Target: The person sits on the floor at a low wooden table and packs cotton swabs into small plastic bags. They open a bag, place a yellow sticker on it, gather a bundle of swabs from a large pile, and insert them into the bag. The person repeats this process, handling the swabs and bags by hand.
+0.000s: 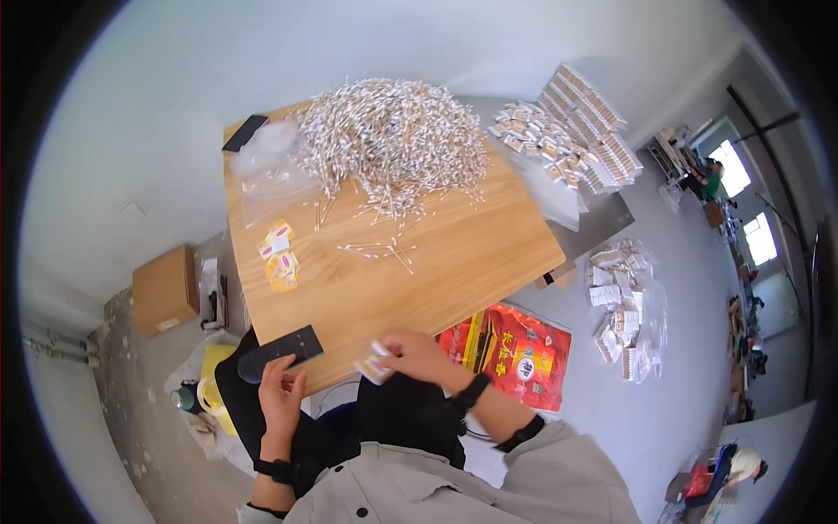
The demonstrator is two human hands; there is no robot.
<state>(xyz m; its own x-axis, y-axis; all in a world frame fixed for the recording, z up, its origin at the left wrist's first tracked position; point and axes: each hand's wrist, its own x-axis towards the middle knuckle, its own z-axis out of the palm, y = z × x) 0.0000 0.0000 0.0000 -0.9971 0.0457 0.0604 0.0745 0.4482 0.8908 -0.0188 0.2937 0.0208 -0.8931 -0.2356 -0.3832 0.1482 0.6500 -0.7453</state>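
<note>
Past the table's near edge, my right hand pinches a small white packet with yellow and red marks, slightly blurred. My left hand is beside the near left table corner, its thumb apart from the fingers and nothing seen in it. Just above its fingertips lies a dark flat piece with a rounded end, over the corner. A big heap of cotton swabs covers the far part of the wooden table. Loose swabs lie in front of it, and yellow and white printed cards sit on the left.
Clear plastic bags lie left of the heap. Stacked swab packs stand beyond the table's right side; more bagged packs are on the floor. A red sack lies right of my knees. A cardboard box stands left.
</note>
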